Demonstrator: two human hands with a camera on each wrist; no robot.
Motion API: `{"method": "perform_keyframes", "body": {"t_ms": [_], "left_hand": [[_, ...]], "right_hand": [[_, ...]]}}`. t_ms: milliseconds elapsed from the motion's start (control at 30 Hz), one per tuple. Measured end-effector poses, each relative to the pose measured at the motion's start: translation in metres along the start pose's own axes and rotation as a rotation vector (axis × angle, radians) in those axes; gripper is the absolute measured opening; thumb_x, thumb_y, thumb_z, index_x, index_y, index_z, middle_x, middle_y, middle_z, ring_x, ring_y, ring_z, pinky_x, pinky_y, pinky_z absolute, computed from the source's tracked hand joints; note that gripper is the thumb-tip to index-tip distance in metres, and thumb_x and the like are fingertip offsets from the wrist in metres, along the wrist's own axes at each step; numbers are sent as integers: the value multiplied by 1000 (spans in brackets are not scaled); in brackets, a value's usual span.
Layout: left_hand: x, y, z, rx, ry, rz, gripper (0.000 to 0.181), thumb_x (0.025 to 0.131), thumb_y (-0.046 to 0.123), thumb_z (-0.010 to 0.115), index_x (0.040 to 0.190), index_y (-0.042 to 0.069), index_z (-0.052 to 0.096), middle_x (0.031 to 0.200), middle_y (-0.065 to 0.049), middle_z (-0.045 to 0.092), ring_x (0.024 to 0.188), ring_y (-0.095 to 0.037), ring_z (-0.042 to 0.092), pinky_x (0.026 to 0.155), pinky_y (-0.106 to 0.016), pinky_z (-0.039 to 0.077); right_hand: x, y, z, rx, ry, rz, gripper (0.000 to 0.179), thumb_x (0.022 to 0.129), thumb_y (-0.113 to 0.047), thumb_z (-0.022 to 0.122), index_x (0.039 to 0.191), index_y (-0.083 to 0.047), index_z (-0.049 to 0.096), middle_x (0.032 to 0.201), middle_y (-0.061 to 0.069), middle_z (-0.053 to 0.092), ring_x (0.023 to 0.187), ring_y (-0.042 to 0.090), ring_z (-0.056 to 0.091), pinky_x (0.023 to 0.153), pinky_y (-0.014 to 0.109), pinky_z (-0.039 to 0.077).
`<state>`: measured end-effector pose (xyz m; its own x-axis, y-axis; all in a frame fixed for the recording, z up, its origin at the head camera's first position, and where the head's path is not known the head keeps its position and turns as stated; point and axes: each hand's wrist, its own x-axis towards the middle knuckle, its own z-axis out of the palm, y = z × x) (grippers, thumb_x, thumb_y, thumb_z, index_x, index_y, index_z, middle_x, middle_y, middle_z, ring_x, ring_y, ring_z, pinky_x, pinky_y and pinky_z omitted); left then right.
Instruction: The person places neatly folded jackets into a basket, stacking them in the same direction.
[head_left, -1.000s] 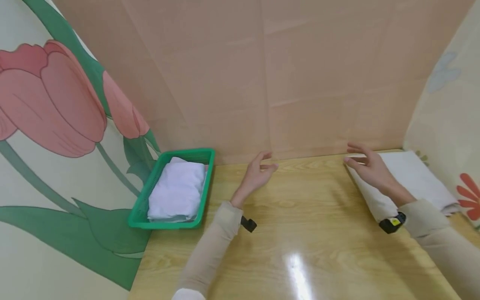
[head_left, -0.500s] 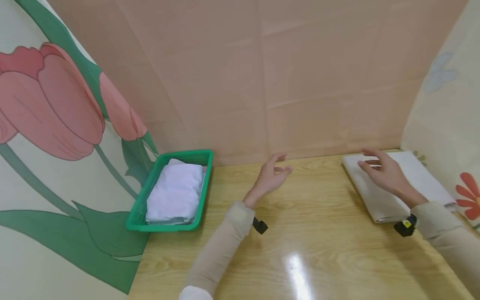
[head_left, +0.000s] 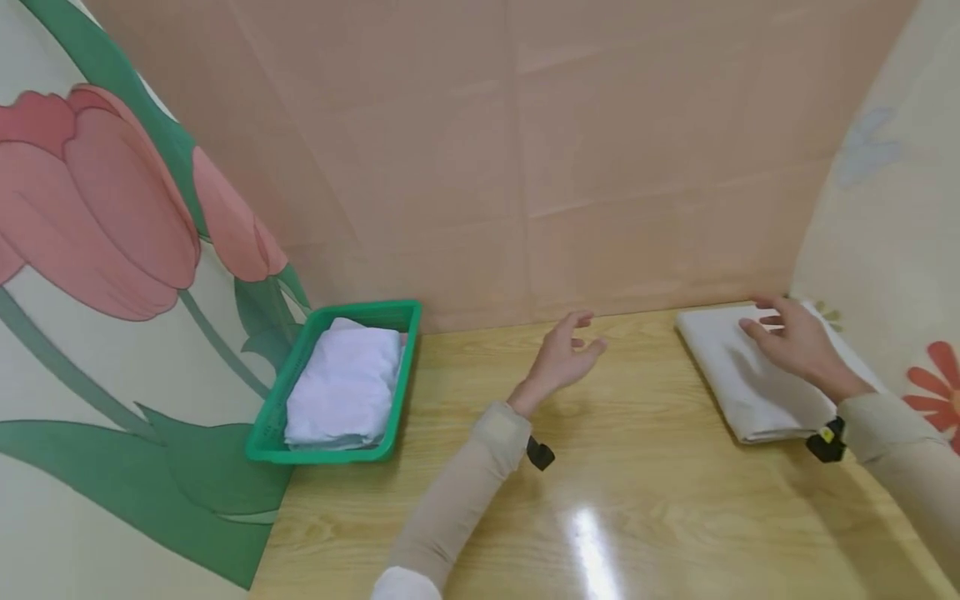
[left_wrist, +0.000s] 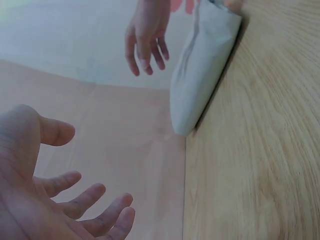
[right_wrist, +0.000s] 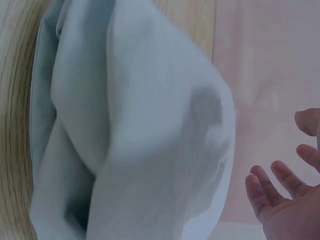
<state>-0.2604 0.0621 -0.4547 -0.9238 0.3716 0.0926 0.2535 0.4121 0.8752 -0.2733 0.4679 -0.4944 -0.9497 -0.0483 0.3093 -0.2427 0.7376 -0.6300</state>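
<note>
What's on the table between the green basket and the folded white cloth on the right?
Only the left hand, open, above the bare wooden table. Nothing else lies between the basket and the cloth, as the head view shows.

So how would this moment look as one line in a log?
left hand: open, above table | right hand: open, over folded white cloth | green basket: holds folded cloth

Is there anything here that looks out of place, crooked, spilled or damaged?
Nothing stands out. The folded white cloth lies flat on the wooden table under the right hand. Another folded cloth sits inside the green basket. The left hand is empty.
</note>
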Motion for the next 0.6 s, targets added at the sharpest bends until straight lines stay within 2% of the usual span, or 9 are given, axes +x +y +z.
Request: {"method": "perform_keyframes", "body": {"t_ms": [67,100,167,200,267,300,433,600], "left_hand": [[2,0,4,-6,-1,-1,57,106,40,65,159,27,48,158,-4,54,130,-33,63,95,-37,59],[3,0,7,-11,-2,0,57,106,40,65,158,26,48,158,-4,55,131,-34,63,95,-37,59],[5,1,12,-23,-6,4,57,106,39,66,158,26,48,158,-4,55,132,-36,63,95,-35,59],[6,2,15,-27,-9,4,57,106,39,66,158,27,49,158,-3,55,131,-35,63,94,-35,59],[7,3,21,-28,-12,-2,56,105,40,66,157,29,49,158,-3,55,130,-31,64,93,-33,58],[8,4,24,-28,-14,-4,56,105,40,66,157,29,49,158,-4,55,129,-29,64,92,-33,58],[11,5,37,-47,-19,-21,55,105,41,66,157,32,50,158,-3,55,128,-26,64,91,-34,59],[11,4,55,-84,-33,-44,54,105,44,65,156,33,51,156,2,57,130,-29,64,92,-33,59]], "right_hand": [[3,7,-3,-25,-4,-3,56,106,-21,63,150,11,48,138,45,53,112,68,58,70,7,40],[3,10,-4,-28,-11,-5,57,106,-21,62,151,11,47,138,46,52,112,69,57,75,14,48],[3,17,-7,-51,-23,1,58,107,-22,61,152,11,45,139,47,49,113,70,56,82,38,57],[2,20,-9,-60,-30,6,59,107,-23,60,153,10,44,139,47,48,113,71,55,84,51,57],[0,25,-12,-71,-44,7,60,107,-23,60,153,11,42,138,50,47,112,73,54,86,74,49],[-1,28,-14,-78,-51,8,61,107,-23,60,153,11,41,137,51,46,111,74,53,88,79,45],[-6,39,-21,-129,-69,32,62,107,-26,60,152,13,42,138,51,44,113,71,50,88,79,42],[-18,59,-32,-171,-96,58,64,108,-32,58,149,15,43,144,52,39,125,70,40,98,78,34]]}}
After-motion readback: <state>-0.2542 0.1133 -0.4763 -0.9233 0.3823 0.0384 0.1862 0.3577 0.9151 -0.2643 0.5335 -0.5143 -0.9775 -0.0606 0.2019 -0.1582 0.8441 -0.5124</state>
